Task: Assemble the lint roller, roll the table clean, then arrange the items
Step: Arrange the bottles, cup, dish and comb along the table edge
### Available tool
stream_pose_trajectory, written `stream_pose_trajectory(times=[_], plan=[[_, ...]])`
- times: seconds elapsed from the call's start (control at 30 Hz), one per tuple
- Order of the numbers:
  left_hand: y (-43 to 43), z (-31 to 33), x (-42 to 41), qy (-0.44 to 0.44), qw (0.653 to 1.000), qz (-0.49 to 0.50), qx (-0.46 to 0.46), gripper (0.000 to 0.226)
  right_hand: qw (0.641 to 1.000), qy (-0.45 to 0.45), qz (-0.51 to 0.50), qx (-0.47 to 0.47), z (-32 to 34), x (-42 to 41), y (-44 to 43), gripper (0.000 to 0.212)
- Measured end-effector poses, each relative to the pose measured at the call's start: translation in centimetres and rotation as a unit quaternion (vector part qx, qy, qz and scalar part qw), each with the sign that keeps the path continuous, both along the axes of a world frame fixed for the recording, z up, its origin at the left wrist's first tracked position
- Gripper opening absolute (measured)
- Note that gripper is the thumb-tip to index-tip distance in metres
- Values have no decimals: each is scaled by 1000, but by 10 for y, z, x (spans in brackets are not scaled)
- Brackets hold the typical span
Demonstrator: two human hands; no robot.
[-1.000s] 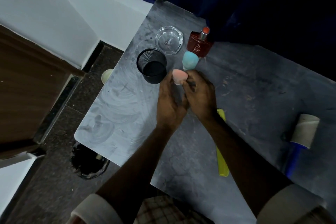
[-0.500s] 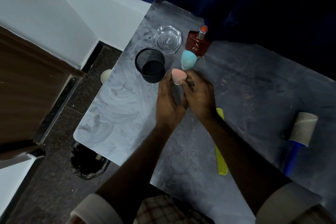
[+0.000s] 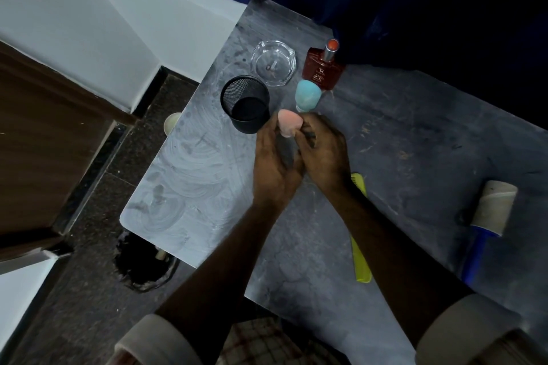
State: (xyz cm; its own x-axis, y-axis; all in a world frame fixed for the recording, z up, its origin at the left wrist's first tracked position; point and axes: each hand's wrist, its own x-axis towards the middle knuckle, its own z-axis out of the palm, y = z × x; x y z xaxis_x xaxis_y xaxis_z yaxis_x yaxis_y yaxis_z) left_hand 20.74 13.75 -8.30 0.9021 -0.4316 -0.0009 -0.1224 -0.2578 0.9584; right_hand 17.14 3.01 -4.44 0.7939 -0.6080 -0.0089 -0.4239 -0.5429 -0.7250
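Both hands meet over the grey table [image 3: 400,133] near its far left corner. The left hand [image 3: 275,166] and the right hand [image 3: 324,157] together pinch a pink egg-shaped makeup sponge [image 3: 289,124], fingers closed around its lower part. Just beyond it stands a blue egg-shaped sponge [image 3: 308,96], beside a black mesh cup [image 3: 246,107]. The blue-handled lint roller [image 3: 486,222] lies by the right edge, well apart.

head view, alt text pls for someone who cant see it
Both hands, left hand and right hand, hold a pink sponge over a grey table, beside a black mesh cup; a lint roller lies at right.
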Motion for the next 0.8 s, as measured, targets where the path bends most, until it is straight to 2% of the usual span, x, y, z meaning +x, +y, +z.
stream_pose_trajectory(times=[0.47,0.63,0.8], plan=[[3,6,-1,3,1000,-15,16,75,1000,-6,1,11,3,-4,0,30],[12,15,-5,5,1000,-22,-11,73,999,-23,-25,30,5,-12,-3,43],[45,18,-35,91,996,7,2,68,993,-42,-103,48,9,-63,-10,37]])
